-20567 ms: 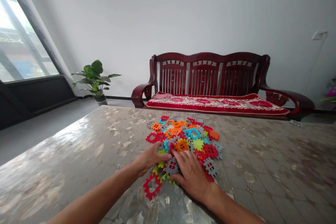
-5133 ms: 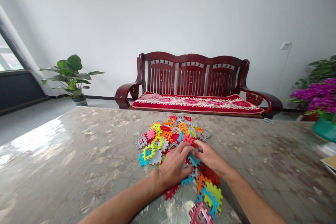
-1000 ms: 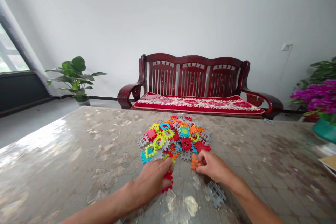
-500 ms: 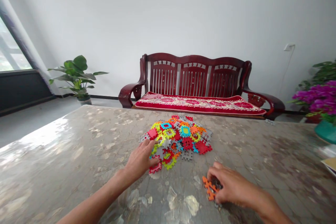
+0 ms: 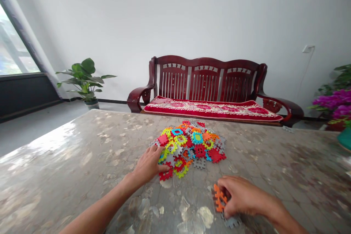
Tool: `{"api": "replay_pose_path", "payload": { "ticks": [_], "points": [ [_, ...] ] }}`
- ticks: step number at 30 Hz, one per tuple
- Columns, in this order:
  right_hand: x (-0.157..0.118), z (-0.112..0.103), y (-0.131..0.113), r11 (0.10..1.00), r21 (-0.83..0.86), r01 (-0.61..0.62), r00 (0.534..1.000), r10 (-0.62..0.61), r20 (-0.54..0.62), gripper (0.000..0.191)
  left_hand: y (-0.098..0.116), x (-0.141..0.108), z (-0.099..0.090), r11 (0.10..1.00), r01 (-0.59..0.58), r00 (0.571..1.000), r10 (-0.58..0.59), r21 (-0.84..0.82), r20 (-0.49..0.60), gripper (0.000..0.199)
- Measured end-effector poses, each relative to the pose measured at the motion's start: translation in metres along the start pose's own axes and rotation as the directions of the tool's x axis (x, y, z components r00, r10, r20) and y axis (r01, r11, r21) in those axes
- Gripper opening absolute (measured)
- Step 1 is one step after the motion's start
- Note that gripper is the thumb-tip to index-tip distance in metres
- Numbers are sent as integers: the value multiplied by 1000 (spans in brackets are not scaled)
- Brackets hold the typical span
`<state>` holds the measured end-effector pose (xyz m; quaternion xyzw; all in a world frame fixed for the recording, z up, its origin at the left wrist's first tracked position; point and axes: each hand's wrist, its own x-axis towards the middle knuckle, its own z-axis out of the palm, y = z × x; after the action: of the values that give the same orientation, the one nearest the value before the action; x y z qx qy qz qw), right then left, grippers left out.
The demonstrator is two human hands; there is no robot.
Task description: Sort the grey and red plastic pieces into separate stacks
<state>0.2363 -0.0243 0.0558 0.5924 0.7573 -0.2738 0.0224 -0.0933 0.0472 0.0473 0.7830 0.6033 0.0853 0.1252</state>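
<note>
A heap of plastic interlocking tiles (image 5: 192, 146) in red, grey, yellow-green, blue and orange lies on the table. My left hand (image 5: 149, 162) rests against the heap's left side, fingers and thumb apart. Its thumb lies over a red tile (image 5: 166, 175) at the near edge. To the right of the heap, my right hand (image 5: 238, 195) pinches an orange tile (image 5: 219, 198) that stands up on edge. Low beneath that hand, a grey tile (image 5: 231, 222) lies partly covered; whether it joins the orange one I cannot tell.
The table (image 5: 115, 179) has a patterned, glossy cover. A dark red wooden bench (image 5: 205, 80) with a red cloth stands behind it. Another grey tile (image 5: 288, 129) sits at the far right edge. A potted plant (image 5: 87, 80) is left, purple flowers (image 5: 336, 103) right.
My right hand has shifted slightly, turning the orange tile more upright, and more of the grey tile below it shows. My left hand stays at the heap. The view has turned a little left.
</note>
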Motion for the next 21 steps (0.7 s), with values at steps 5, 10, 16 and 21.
{"api": "replay_pose_path", "payload": {
  "ticks": [5, 10, 16, 21],
  "points": [
    [25, -2, -15, 917, 397, 41, 994, 1, -105, 20, -5, 0, 3, 993, -46, 998, 49, -108, 29, 86],
    [66, 5, -48, 839, 527, 135, 954, 34, -298, 20, -6, 1, 6, 991, -98, 994, 101, -88, 34, 109],
    [89, 18, -68, 942, 336, 7, 914, 130, -384, 49, -5, 3, 11, 988, -108, 993, 111, -107, 25, 114],
    [83, 22, -74, 985, 172, -26, 913, 94, -396, 40, 2, 2, 12, 985, -63, 998, 67, -158, 22, 107]
  ]
}}
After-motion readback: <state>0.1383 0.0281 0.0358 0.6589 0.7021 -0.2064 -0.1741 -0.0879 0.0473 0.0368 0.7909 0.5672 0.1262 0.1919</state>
